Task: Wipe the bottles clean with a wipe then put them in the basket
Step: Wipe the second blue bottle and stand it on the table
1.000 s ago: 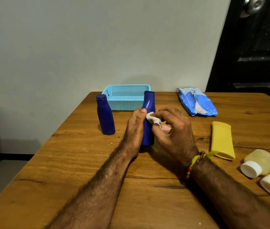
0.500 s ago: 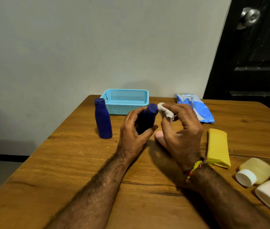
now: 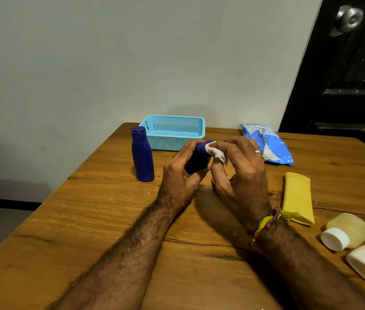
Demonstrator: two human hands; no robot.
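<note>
Two hands busy, left hand (image 3: 180, 175) gripping blue bottle (image 3: 198, 157) (tilted), right hand (image 3: 242, 175) pinching wipe (image 3: 215, 151)

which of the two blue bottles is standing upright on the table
The blue bottle left of the basket stands alone; the left hand holds the other bottle tilted.

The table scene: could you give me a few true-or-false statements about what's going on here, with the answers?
1. The left hand holds a dark blue bottle. True.
2. The right hand pinches a white wipe against that bottle. True.
3. The turquoise basket already holds two bottles. False: no bottle shows inside it.
4. The second blue bottle lies on its side. False: it stands upright beside the basket.
5. The yellow tube lies flat on the wooden table. True.
</note>
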